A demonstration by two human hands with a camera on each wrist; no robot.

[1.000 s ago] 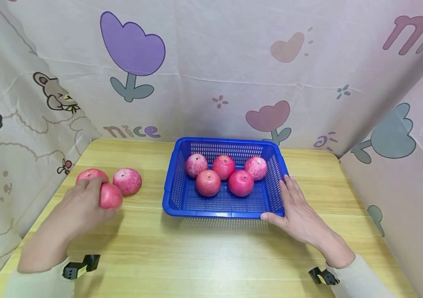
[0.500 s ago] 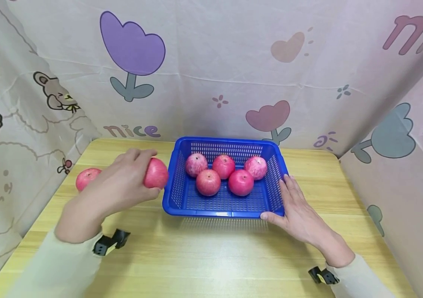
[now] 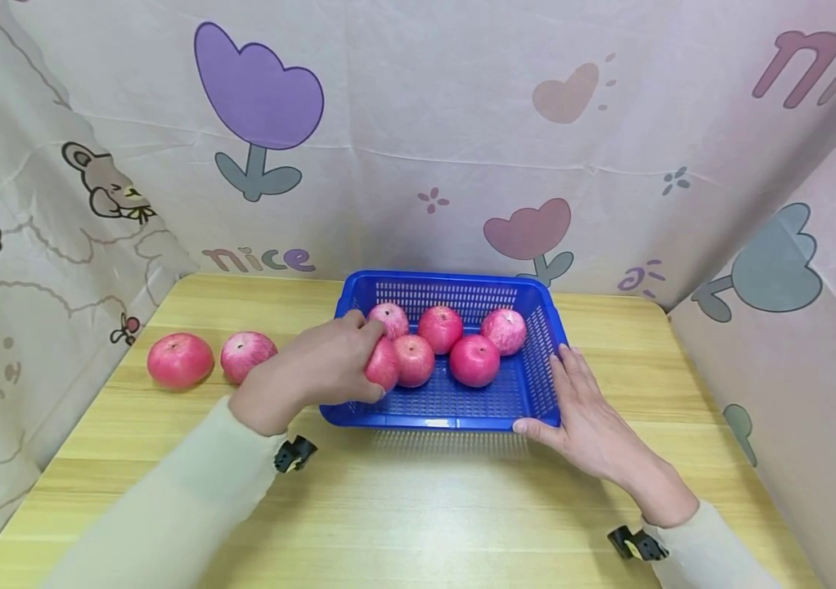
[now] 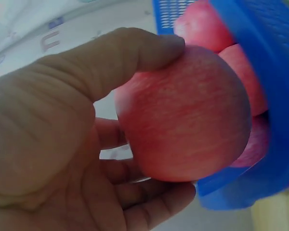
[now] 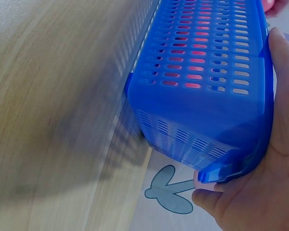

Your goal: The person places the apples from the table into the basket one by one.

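Note:
My left hand (image 3: 333,360) grips a red apple (image 3: 383,366) over the left end of the blue basket (image 3: 433,424). In the left wrist view the thumb lies on top of this apple (image 4: 188,115) and the fingers curl beneath it. Several apples sit inside the basket, among them a bright red apple (image 3: 474,361) near the middle and a streaked apple (image 3: 504,331) at the right. My right hand (image 3: 595,425) rests at the basket's front right corner, fingers straight along the right side and thumb on the front rim.
Two more apples lie on the wooden table (image 3: 418,515) left of the basket: a red apple (image 3: 180,361) and a streaked apple (image 3: 247,355), the latter partly behind the left forearm. A printed cloth (image 3: 403,123) hangs along the table's back and sides.
My left hand has picked up an apple at the left of the table and carried it rightward to the basket. The right hand has kept its place on the basket.

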